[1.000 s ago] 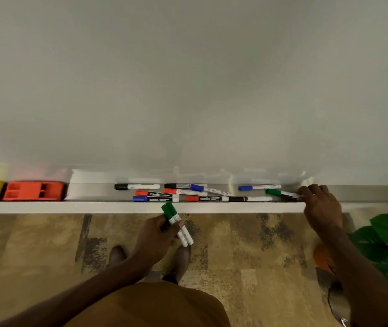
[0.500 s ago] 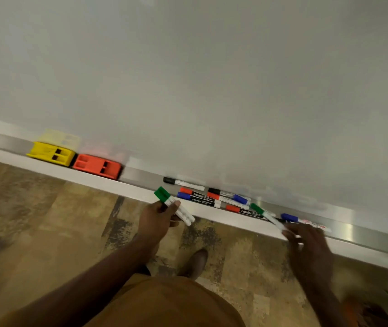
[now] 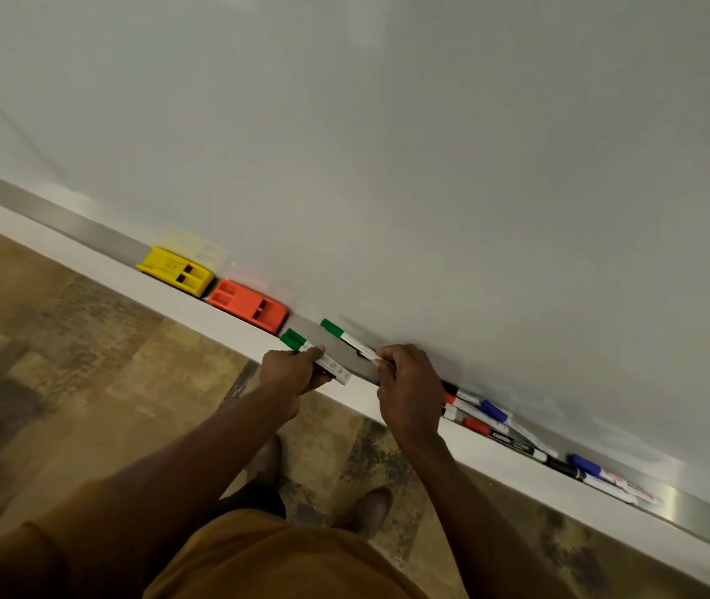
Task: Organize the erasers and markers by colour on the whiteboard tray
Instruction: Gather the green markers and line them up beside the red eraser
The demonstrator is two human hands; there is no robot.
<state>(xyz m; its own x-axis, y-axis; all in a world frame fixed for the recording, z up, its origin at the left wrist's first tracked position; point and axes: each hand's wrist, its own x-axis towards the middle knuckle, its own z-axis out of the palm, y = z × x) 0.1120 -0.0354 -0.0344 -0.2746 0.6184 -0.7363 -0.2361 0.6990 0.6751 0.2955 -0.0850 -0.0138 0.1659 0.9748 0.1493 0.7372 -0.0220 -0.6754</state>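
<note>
Head view, tilted, down onto tray [image 3: 232, 326]

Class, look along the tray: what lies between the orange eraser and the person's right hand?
Head view: one green-capped marker held by the right hand; otherwise bare grey tray beside the orange eraser.

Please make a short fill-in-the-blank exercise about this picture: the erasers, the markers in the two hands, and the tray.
1. The yellow eraser touches the ____ eraser on the whiteboard tray.
2. The left hand holds markers with ____ caps.
3. The right hand holds ____ green-capped marker over the tray.
4. The loose markers lie to the ____ of the right hand.

Missing words: orange; green; one; right
</note>
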